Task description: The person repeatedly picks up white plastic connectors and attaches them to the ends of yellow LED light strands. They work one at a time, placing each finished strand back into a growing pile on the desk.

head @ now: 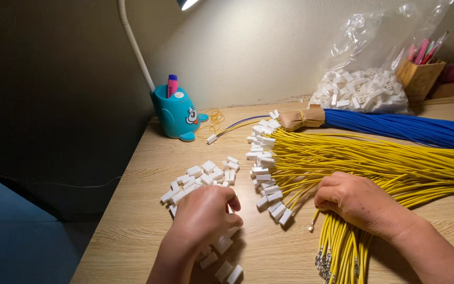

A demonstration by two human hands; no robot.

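A light wood desk (143, 173) stands against a cream wall, w/ a dark area at the left and a lamp arm (132, 44) coming down from the top. The left hand (206, 213) rests on a loose pile of small white connectors (198, 179); its fingers are curled in over the pile, but I cannot tell if they hold one, as the back of the hand hides it. More connectors lie below the wrist, near the desk edge. The right hand (356, 200) lies on a bunch of yellow wires (374, 163), fingers bent and closed down on the strands; one wire end w/ a metal tip (311, 227) sticks out just left of the hand. Between the 2 hands, a row of yellow wires already ends in white connectors, spread like a fan. Behind the yellow ones lies a blue wire bundle (405, 129), bound w/ brown paper tape at its left end. At the back: a clear bag (366, 89) of white connectors, a wood pen box (420, 76), a teal pen holder (177, 113) w/ a pink marker, and rubber bands (214, 118) just beside it.
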